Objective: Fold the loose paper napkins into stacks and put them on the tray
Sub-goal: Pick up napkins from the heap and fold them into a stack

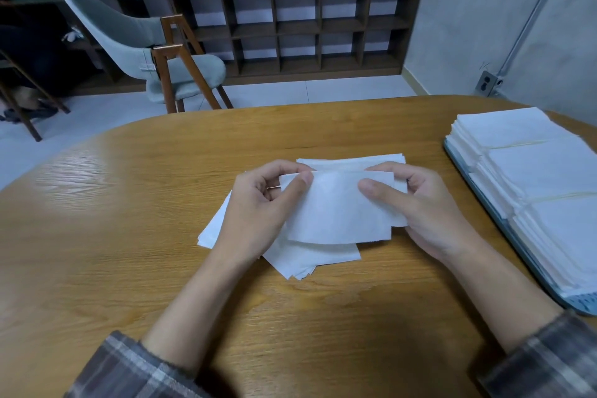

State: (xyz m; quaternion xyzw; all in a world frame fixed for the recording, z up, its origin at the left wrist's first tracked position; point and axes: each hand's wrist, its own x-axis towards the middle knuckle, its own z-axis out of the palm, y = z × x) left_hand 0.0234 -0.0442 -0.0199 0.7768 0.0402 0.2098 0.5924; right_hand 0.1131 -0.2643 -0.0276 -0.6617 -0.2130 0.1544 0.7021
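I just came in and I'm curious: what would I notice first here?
Right in the middle of the wooden table, the left hand and right hand pinch a white napkin over a loose pile. On the right, a tray is packed with neat folded stacks.

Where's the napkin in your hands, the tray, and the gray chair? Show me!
napkin (336,213), head view, the middle of its white front face.
tray (581,304), head view, its bare blue-gray near corner.
chair (106,29), head view, its gray backrest.
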